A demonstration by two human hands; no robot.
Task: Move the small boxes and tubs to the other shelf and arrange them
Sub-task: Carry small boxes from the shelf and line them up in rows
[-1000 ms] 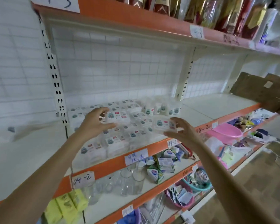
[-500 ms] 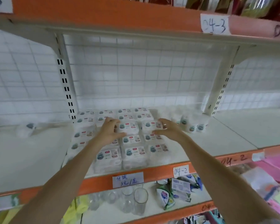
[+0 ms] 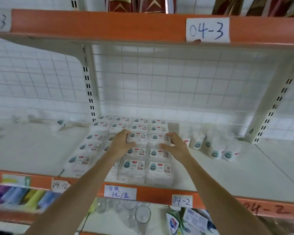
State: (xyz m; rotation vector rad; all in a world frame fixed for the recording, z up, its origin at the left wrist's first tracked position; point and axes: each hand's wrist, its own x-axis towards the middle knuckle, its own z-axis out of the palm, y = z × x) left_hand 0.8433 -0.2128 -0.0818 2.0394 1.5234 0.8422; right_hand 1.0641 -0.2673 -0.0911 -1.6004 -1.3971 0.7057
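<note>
Several small clear boxes (image 3: 134, 164) with white labels lie in a tight grid of stacks on the white shelf (image 3: 227, 175). My left hand (image 3: 121, 144) grips the left side of one box (image 3: 138, 137) in a middle row, fingers curled over its far edge. My right hand (image 3: 176, 145) grips the right side of the neighbouring box (image 3: 157, 138), thumb at its near edge. Both boxes sit on top of the stacks. Several small white tubs (image 3: 212, 146) stand in a cluster right of the boxes.
A white upright (image 3: 92, 92) rises at the grid's left corner and a slanted bracket (image 3: 268, 109) at the right. An orange shelf edge (image 3: 109, 24) labelled 04-3 hangs overhead. Glass cups (image 3: 143, 213) stand on the shelf below. One tub (image 3: 59, 123) lies far left.
Both hands carried their boxes from in front of the shelf down onto the middle of the grid. The view swung to face the shelf squarely and came closer.
</note>
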